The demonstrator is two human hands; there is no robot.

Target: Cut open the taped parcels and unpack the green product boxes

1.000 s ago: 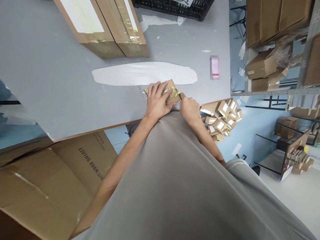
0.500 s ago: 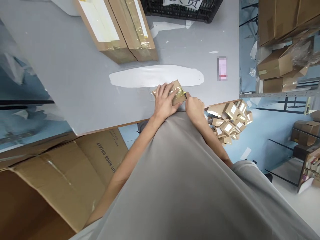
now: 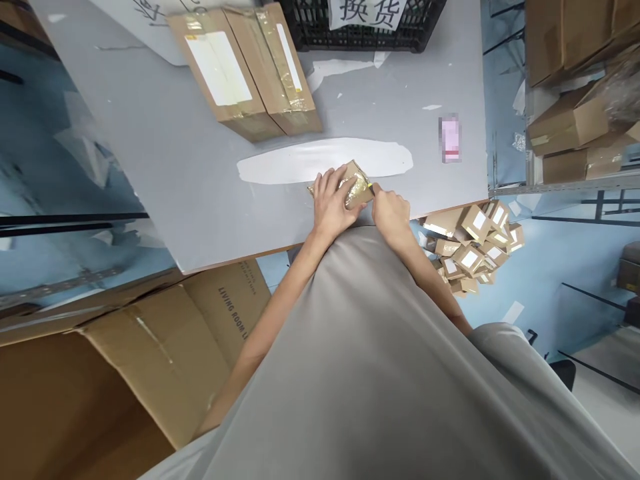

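A small cardboard box [image 3: 359, 191] wrapped in shiny tape rests at the near edge of the table. My left hand [image 3: 331, 203] lies across it, thumb and fingers gripping it from above, and covers its left part. In my right hand [image 3: 391, 212] is a utility knife [image 3: 371, 187], its yellow and black front end at the box's right edge. The fist hides most of the knife, and I cannot make out the blade. Just beyond the box, a long white patch [image 3: 320, 160] stretches over the grey tabletop [image 3: 210, 220].
Two taped cartons [image 3: 250, 73] stand at the back, beside a black plastic crate [image 3: 360, 40] with a paper sign. A blurred pink item [image 3: 450, 138] lies to the right. Below the table are a large open carton [image 3: 150, 347] and a pile of small boxes [image 3: 473, 250].
The view has shifted slightly, so the table and cartons appear a little further right and lower. Both hands stay at the small box, with the knife still at its right edge.
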